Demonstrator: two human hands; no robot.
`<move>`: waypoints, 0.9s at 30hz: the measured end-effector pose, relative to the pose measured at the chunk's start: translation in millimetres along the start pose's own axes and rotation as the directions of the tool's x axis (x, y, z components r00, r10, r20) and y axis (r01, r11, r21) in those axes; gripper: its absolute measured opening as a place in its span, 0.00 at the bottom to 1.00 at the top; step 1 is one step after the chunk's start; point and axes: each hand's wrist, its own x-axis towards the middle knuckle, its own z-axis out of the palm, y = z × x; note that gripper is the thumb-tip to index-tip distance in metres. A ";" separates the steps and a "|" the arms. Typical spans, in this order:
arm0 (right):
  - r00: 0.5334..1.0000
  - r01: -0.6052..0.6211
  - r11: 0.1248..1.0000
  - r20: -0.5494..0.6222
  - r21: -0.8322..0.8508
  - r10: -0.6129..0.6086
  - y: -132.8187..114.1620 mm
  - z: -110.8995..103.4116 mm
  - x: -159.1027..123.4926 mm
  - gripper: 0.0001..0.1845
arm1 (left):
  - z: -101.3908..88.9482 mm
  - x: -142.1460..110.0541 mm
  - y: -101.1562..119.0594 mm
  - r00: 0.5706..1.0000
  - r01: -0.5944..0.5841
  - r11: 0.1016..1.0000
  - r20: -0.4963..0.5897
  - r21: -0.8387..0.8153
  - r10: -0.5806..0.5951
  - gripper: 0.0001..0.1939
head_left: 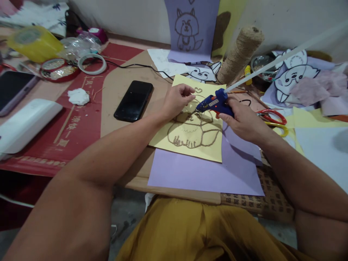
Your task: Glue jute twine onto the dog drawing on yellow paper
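My right hand [241,117] is wrapped round the handle of a blue hot glue gun [210,103]. A long translucent glue stick [261,70] juts from its back end, and its nozzle points down at a yellow sheet [209,154]. On that sheet an animal figure is outlined in brown string [201,134], with a small heart above it. My left hand [179,99] rests over the sheet's upper left part, fingers curled and thumb close to the fingertips. Whatever these fingers may pinch is too small to make out. Purple paper [190,172] lies beneath the yellow sheet.
A black phone [133,100] lies left of the sheet. Behind stand a twine spool [240,54] and a purple sheet with a string animal [190,32]. Red-handled scissors [274,117] lie at right. A tape roll [91,64] and a black cord [136,66] are at back left.
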 end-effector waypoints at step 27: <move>0.999 -0.039 0.999 0.036 -0.037 0.040 -8.2 -4.5 -0.9 0.26 | 1.1 0.2 2.5 1.000 0.015 1.000 -0.009 -0.010 -0.015 0.10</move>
